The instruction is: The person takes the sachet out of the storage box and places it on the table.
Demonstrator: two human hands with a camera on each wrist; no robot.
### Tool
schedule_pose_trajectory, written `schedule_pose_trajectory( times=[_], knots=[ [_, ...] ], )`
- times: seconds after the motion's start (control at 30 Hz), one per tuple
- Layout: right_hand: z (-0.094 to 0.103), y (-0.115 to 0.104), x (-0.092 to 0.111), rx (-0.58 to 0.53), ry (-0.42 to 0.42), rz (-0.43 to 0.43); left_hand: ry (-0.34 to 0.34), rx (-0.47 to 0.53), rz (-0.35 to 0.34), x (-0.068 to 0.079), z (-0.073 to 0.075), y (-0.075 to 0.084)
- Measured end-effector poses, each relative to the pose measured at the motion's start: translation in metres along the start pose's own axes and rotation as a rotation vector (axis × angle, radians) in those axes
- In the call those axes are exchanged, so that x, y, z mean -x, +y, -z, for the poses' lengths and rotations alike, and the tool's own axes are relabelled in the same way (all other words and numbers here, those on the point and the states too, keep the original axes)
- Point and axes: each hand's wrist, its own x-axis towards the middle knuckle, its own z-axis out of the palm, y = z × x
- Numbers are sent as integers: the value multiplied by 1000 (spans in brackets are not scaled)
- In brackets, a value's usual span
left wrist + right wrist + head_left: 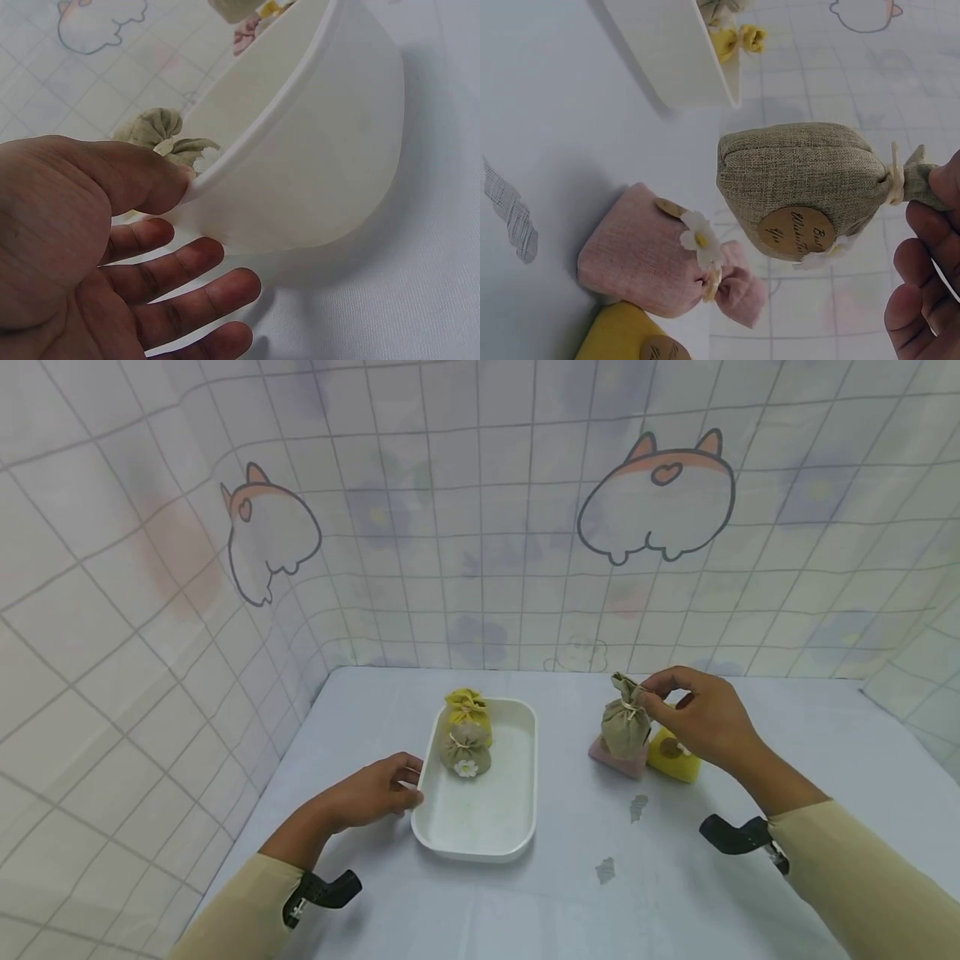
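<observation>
My right hand [701, 714] pinches the tied neck of a grey-green cloth sachet [802, 187], which hangs above the table; a round paper label and a white flower show on it. Just below it sit a pink sachet [649, 255] and a yellow sachet [672, 756]. At the left side of a white tray [480, 843] is my left hand [371, 792], its thumb on the rim and its fingers loosely spread along the outer wall. Inside the tray lie another yellow sachet [468, 703] and a grey sachet [465, 752] with a white flower.
A white cloth covers the table [555, 902]. Two grey patches [638, 807] mark it between the tray and the right arm. Behind and at the left hangs a checked curtain [480, 527] with cartoon prints. Each wrist carries a black camera mount [322, 891].
</observation>
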Motion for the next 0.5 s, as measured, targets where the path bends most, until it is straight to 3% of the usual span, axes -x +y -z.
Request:
schedule_pose_trajectory(
  times=[0.5],
  knots=[
    [13,7,20,42,35,13,0,5,0,-1,0,-2]
  ],
)
